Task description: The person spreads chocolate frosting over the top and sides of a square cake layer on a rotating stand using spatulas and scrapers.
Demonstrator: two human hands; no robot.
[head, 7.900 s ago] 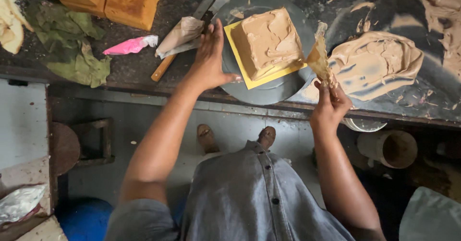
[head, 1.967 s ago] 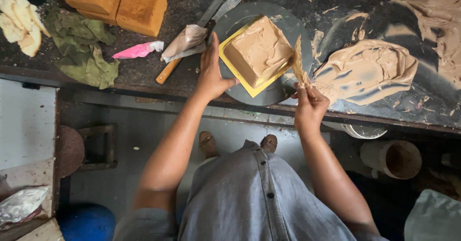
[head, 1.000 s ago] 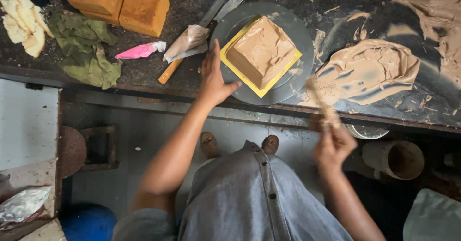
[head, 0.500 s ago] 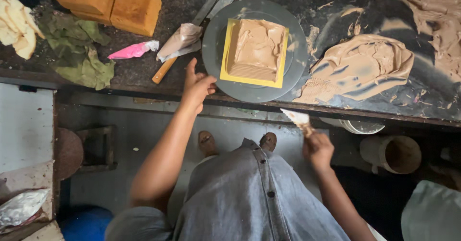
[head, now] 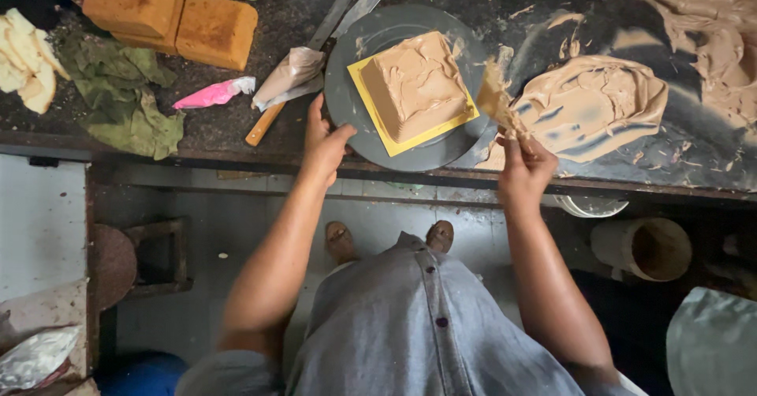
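While the left hand (head: 327, 140) rests its spread fingers on the near rim of a dark round turntable (head: 355, 88), the right hand (head: 524, 171) grips a flat scraper (head: 498, 100), fingers closed around its lower end. The scraper blade, smeared with light brown cream, tilts up just beside the turntable's right edge, apart from the cake.

A square cake (head: 416, 84) sits on a yellow board (head: 371, 120) near the middle of the turntable, turned slightly off square. Its top and the sides in view are already coated in the brown cream, though the top shows ridges and swirls, so the coat looks applied but, by my judgement, not yet smoothed. No decoration is visible.

A large mound of the same cream (head: 591, 108) lies spread on the dark worktop (head: 300, 9) to the right, so plenty remains. To the left lie a cream-filled piping bag (head: 290, 76), a wooden-handled knife (head: 272, 120), a pink wrapper (head: 213, 94), a green cloth (head: 126, 100), and two uncoated orange sponge blocks (head: 169, 13).
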